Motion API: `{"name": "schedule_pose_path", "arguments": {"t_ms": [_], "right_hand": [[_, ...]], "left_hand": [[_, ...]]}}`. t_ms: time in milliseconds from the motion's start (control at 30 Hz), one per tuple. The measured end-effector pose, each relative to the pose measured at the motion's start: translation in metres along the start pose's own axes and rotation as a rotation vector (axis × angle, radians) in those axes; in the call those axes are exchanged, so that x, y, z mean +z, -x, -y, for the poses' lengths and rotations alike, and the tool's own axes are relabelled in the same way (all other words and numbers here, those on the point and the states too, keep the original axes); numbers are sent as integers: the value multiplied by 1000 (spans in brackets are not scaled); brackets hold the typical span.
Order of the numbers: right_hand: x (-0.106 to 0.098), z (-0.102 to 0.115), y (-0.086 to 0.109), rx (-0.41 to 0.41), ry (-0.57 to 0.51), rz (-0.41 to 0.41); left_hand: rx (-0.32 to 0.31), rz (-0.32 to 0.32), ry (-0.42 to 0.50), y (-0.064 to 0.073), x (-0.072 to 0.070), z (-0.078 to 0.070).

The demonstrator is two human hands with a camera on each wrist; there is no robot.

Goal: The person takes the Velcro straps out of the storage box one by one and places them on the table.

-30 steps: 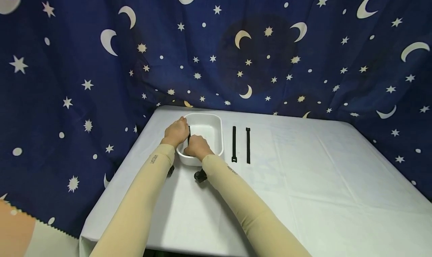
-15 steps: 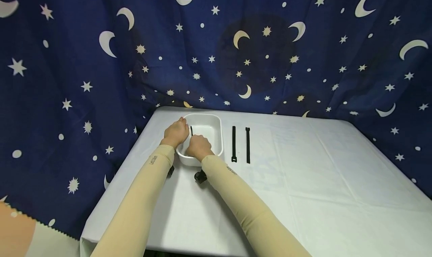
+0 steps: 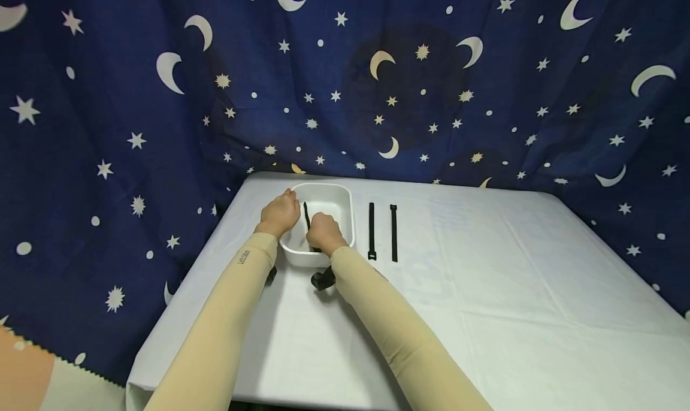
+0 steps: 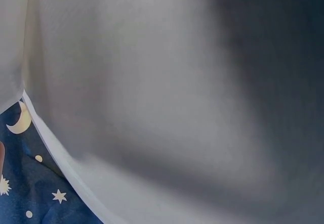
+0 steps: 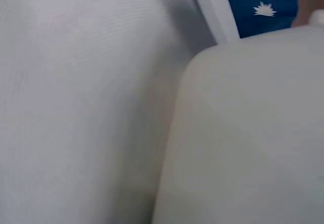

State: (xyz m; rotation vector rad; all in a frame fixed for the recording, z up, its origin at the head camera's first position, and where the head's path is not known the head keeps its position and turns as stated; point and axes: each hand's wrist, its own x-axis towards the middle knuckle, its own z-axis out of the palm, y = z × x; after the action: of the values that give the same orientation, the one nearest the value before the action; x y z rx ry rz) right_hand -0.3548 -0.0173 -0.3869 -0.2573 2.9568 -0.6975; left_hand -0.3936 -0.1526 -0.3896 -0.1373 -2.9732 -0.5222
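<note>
A white rectangular tub (image 3: 302,259) stands at the left back of the table. My left hand (image 3: 281,212) holds its left rim; the fingertips are hidden from the head camera. Inside the tub, my right hand (image 3: 326,231) grips a black cable strap (image 3: 306,213) with curled fingers, and the strap's far end sticks out beyond them. Most of that strap is covered by the hand. The right wrist view is filled largely by the tub's outer wall (image 5: 243,123), and neither wrist view shows what the fingers do.
Two more black cable straps, one (image 3: 372,231) nearer the tub and one (image 3: 394,234) farther right, lie lengthwise on the white tablecloth (image 3: 501,279). A dark blue curtain (image 3: 323,75) with moons and stars hangs behind the table and along its left side.
My right hand has shifted a little right inside the tub, bringing the black cable strap away from the left wall. My left hand has stayed on the rim.
</note>
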Motion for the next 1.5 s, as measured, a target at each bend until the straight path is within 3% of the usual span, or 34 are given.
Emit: {"name": "schedule_pose_path", "arguments": {"t_ms": [233,733,1500], "right_hand": [[-1,-6,-2,-36,-85,-46],[-7,-8,-1,-51,-167,-56],[-14,-23,2,-99,-286,-109]], "left_hand": [[-7,3,-5,1,-1,-1],[2,-19,-10,-2,-2,-2],[-26,34,-12,0,-2,-2]]}}
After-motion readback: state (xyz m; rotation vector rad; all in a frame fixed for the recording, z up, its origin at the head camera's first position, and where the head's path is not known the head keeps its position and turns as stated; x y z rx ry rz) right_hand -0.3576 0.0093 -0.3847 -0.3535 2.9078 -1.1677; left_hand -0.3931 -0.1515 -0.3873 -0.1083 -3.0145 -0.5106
